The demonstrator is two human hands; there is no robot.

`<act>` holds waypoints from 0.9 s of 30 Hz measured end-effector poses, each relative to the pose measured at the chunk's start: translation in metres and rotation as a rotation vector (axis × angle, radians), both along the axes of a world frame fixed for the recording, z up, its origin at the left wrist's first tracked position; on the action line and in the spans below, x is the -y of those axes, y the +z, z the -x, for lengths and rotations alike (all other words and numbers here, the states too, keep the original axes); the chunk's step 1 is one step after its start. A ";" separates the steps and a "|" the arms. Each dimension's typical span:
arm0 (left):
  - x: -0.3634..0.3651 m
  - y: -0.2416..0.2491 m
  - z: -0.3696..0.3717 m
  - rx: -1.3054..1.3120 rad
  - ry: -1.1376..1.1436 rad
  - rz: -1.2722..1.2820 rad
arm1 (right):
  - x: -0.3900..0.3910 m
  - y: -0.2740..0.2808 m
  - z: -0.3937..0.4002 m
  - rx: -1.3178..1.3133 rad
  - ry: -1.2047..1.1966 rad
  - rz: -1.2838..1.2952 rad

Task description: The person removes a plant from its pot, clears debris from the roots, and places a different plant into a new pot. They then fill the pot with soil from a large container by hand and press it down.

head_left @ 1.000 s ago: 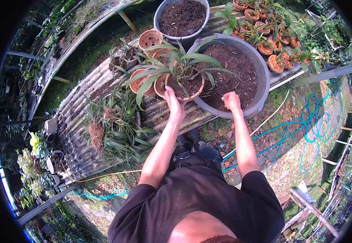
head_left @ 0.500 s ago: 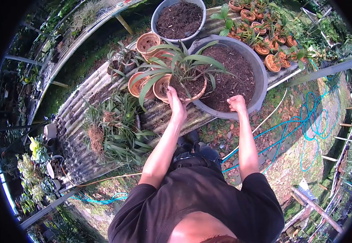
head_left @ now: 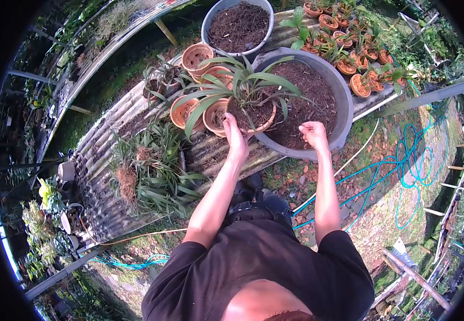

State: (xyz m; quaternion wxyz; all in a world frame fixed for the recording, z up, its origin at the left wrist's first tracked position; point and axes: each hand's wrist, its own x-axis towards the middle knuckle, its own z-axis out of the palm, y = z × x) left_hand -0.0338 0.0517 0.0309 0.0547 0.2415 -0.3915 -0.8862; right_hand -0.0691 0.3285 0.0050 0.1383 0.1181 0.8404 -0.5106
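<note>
Arms (head_left: 326, 198) forward, right grip (head_left: 314, 134) curled

Strap-leaved plant (head_left: 248, 88) was mid-green, with paler streaks where sun hit. Its terracotta pot (head_left: 264, 128) was orange-brown; potting soil (head_left: 250, 115), dark brown. Large round tub (head_left: 346, 104) was plain grey, the mix (head_left: 317, 91) inside dark brown with lighter flecks. Second tub (head_left: 206, 32) showed a blue-grey rim around blackish-brown soil (head_left: 240, 27). Stacked clay pots (head_left: 195, 56) were light orange; small planted pots (head_left: 359, 85), brighter orange. Corrugated sheet (head_left: 95, 155) was striped light and dark grey. Leafy heap (head_left: 162, 184) was green, root clump (head_left: 126, 184) rusty brown. Coiled hose (head_left: 404, 155) was turquoise; T-shirt (head_left: 264, 257), black.
</note>
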 end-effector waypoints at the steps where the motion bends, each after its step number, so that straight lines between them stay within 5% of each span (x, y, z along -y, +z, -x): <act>1: 0.000 0.002 0.000 0.002 -0.007 0.009 | 0.010 0.016 -0.002 -0.034 0.018 0.088; 6: -0.005 -0.010 0.004 0.058 -0.049 0.077 | 0.064 0.088 -0.021 -0.130 0.287 0.281; 8: -0.011 -0.014 0.005 0.067 -0.068 0.082 | 0.084 0.102 -0.022 -0.207 0.327 0.267; 9: -0.014 -0.014 0.004 0.077 -0.082 0.070 | 0.092 0.116 -0.022 -0.424 0.353 0.062; 16: -0.028 0.008 0.006 0.044 -0.065 0.073 | 0.081 0.108 -0.001 -0.910 0.517 -0.263; 23: -0.018 -0.004 0.006 0.046 -0.256 0.050 | 0.068 0.112 -0.006 -0.904 0.695 -0.327; 27: -0.017 -0.005 0.006 0.043 -0.241 0.022 | 0.071 0.112 -0.021 -0.977 0.584 -0.367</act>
